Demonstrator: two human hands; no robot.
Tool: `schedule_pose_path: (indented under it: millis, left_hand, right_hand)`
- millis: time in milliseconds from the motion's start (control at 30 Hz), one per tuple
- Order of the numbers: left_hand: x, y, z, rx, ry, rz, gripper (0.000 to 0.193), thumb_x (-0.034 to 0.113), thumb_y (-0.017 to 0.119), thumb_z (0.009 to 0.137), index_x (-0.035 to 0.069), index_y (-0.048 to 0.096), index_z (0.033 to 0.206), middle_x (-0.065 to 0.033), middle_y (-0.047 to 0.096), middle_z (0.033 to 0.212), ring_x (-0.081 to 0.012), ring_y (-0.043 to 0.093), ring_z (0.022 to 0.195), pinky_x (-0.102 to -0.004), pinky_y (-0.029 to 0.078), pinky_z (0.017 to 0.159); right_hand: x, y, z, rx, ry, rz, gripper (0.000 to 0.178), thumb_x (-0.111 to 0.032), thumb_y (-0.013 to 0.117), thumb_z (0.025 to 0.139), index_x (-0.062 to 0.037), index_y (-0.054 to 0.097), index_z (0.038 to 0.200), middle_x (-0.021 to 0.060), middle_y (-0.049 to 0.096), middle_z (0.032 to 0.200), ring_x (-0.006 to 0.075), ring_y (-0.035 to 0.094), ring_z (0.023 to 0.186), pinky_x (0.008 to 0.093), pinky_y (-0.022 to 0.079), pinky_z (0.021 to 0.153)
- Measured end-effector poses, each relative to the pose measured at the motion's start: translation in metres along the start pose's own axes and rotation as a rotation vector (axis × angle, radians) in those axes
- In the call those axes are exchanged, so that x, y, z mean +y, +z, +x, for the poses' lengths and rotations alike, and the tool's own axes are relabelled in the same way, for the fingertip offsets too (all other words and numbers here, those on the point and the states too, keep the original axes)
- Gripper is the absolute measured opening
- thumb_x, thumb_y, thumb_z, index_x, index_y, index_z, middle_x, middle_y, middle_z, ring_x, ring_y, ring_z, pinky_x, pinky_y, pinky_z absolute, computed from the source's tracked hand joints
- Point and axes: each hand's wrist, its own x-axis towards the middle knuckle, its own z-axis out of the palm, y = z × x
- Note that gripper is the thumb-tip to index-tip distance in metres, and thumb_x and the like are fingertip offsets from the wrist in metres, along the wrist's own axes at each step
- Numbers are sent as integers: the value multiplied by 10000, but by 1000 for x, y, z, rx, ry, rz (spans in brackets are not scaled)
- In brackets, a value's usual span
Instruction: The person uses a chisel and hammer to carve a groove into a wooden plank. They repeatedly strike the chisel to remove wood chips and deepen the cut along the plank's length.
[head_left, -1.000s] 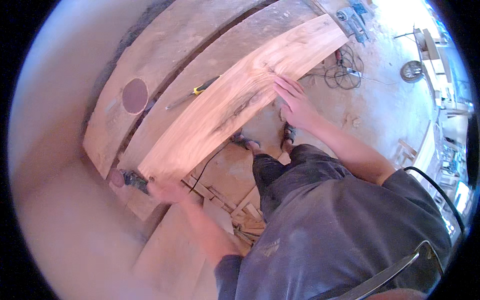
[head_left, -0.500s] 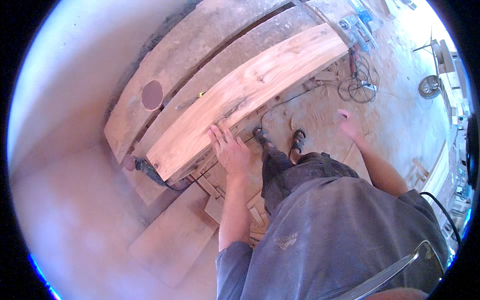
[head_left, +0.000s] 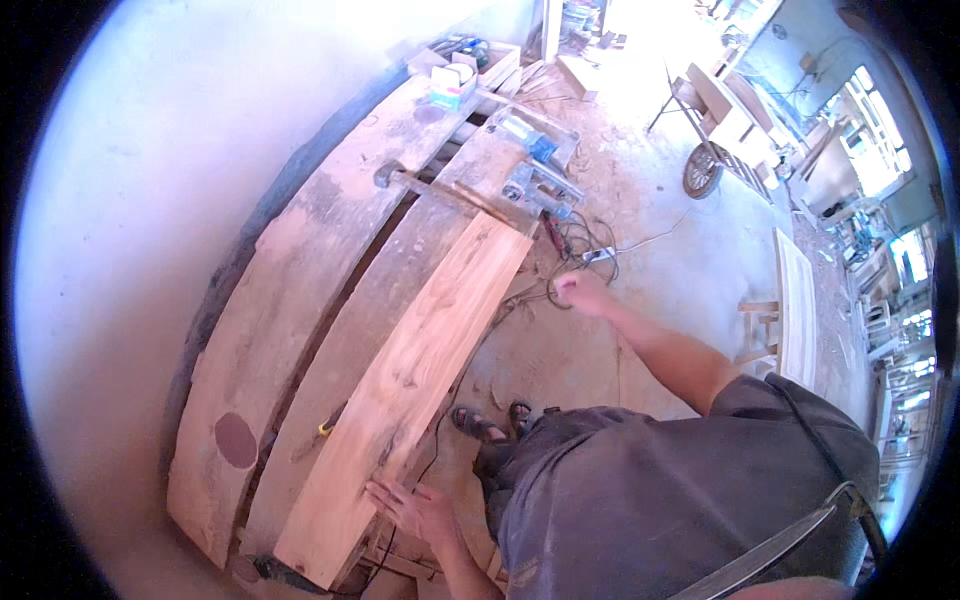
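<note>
A long, pale wooden plank with knots and darker grain lies along the near edge of a dusty workbench built of wide boards with gaps between them. My left hand is by the plank's near part, its fingers stretched out and lying on the right edge without wrapping round it. Away from the plank, my right hand hangs in the air with its fingers curled and nothing visible in them. Below it in the picture, coiled dark cable lies on the floor.
A round brown sanding disc lies on the bench. Beyond the plank's far end are a long clamp and a blue-and-grey power tool. A power strip, a spoked wheel and a leaning pale board are to the right.
The view has swung toward the far end, bringing more of the bench and room into sight. My left hand stays at the plank's edge; my right hand stays raised, fingers curled.
</note>
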Motion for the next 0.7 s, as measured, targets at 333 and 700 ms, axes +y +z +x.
schedule_pose_path:
  millis: [333, 700]
  left_hand:
    - [27, 0, 7, -28, -21, 87, 704, 11, 628, 774, -78, 404, 1435, -326, 282, 1582, -486, 238, 1491, -527, 243, 1232]
    - [100, -5, -61, 52, -628, -322, 611, 190, 694, 898, -23, 491, 1434, -249, 537, 1434, -380, 488, 1359, -466, 377, 1154]
  right_hand:
    - [7, -8, 173, 3, 26, 34, 210, -162, 657, 906, -14, 758, 1016, 111, 724, 843, 224, 689, 737, 344, 535, 644]
    - [-34, 44, 271, -264, -17, -525, 444, -401, 612, 919, 18, 750, 972, 242, 731, 1001, 392, 709, 961, 500, 550, 833]
